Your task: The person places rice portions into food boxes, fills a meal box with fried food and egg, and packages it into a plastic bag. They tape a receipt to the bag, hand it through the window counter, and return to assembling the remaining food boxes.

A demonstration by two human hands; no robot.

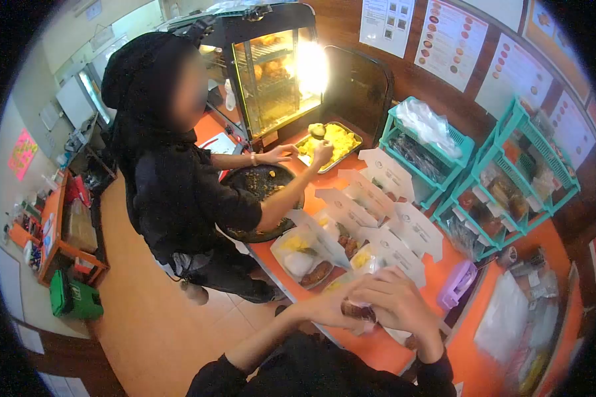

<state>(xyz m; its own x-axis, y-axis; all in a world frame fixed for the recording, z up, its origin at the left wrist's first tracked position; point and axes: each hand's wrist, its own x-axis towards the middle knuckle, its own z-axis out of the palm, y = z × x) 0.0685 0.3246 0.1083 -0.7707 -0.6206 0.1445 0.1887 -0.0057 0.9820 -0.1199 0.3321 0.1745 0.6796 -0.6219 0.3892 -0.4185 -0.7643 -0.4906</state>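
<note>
My left hand [331, 303] and my right hand [398, 299] meet low in the view, above the near end of the orange counter. Between them, partly covered by the fingers, is a small clear plastic packet with dark brown contents [357, 311]; its exact kind cannot be made out. Both hands are closed around it. Just beyond stands an open white food box [303, 258] with rice, a yellow food and a browned piece. More open boxes [410, 231] crowd the counter, and one lies partly hidden beneath my hands.
A co-worker [172, 165] in black stands at the left, spooning yellow food from a metal tray [357, 140]. Beside them sits a black round pan [248, 180]. A lit warming cabinet [237, 86], teal baskets [467, 149], a purple container [455, 286] and plastic bags [503, 317] flank the boxes.
</note>
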